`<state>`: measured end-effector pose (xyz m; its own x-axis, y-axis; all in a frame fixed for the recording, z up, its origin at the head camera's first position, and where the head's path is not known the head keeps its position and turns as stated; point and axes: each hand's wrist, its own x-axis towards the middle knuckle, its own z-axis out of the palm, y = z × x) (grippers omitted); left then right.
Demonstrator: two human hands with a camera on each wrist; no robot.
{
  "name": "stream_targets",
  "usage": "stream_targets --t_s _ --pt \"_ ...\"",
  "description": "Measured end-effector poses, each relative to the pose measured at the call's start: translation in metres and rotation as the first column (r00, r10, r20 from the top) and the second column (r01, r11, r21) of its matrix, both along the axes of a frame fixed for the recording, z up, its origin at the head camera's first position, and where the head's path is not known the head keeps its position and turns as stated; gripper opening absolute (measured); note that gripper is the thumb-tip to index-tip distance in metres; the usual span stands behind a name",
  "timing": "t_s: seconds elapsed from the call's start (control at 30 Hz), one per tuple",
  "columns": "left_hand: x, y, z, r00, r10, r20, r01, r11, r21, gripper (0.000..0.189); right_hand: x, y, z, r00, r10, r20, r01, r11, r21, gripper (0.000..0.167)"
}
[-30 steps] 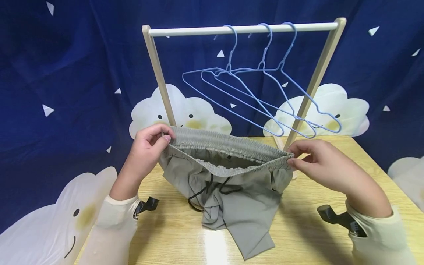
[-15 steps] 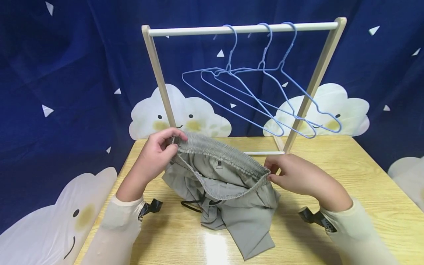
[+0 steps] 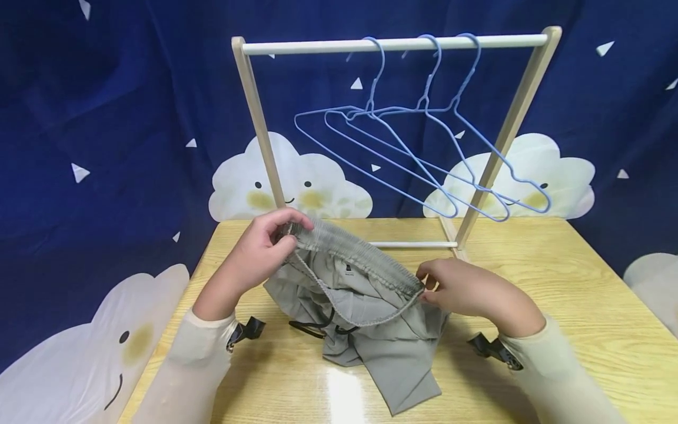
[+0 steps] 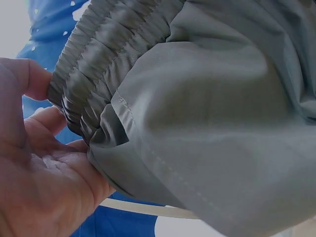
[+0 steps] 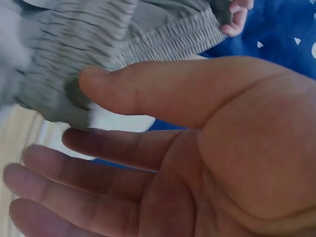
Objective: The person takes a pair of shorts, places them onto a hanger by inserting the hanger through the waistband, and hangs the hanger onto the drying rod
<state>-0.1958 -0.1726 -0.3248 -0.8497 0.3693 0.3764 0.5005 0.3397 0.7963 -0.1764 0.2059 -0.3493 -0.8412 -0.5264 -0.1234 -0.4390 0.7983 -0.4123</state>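
Note:
Grey-green shorts [image 3: 394, 353] with an elastic waistband and black drawstring lie partly on the table, their waist raised and gaping towards me. My left hand [image 3: 262, 250] grips the waistband's left end, thumb in front and fingers behind. In the left wrist view, the left hand [image 4: 44, 148] holds the gathered waistband [image 4: 98, 64] edge. At the lower right end of the waistband, my right hand [image 3: 468, 294] pinches the fabric. The right wrist view shows the right hand [image 5: 212, 143] with its thumb on the waistband [image 5: 74, 44] and the other fingers fairly straight.
Behind the shorts stands a wooden rack [image 3: 519, 112] with a white rail [image 3: 318, 46]. Three blue hangers [image 3: 405, 147] hang from it. The wooden table [image 3: 545, 282] extends right. A blue curtain [image 3: 132, 118] with clouds closes off the back.
Both hands have come closer together, the right one moving left and down. The waistband has sunk and tilted open, baring the inside and its label.

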Motion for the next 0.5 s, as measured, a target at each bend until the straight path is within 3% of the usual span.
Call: stream_targets --t_s 0.1,0.2,0.33,0.43,0.5 --pt "0.0 0.0 -0.001 1.0 -0.008 -0.004 0.008 1.0 -0.006 0.039 0.0 0.007 0.01 0.998 -0.058 -0.031 0.057 0.998 -0.018 0.039" --pt "0.001 0.002 0.0 1.0 -0.005 -0.005 0.005 1.0 -0.015 0.039 0.001 0.014 0.024 0.987 -0.141 -0.074 0.135 0.987 -0.085 0.042" --pt "0.0 0.004 0.001 1.0 0.0 0.004 0.0 0.999 -0.032 0.04 0.001 0.022 0.038 0.961 -0.269 -0.061 0.245 0.935 -0.258 0.044" --pt "0.0 0.004 0.001 1.0 0.014 0.007 -0.013 0.999 -0.035 0.04 -0.005 0.026 0.042 0.946 -0.321 0.036 0.302 0.842 -0.447 0.049" --pt "0.0 0.004 0.001 1.0 0.028 0.006 -0.028 0.999 -0.036 0.04 -0.011 0.026 0.043 0.939 -0.307 0.154 0.336 0.731 -0.594 0.048"
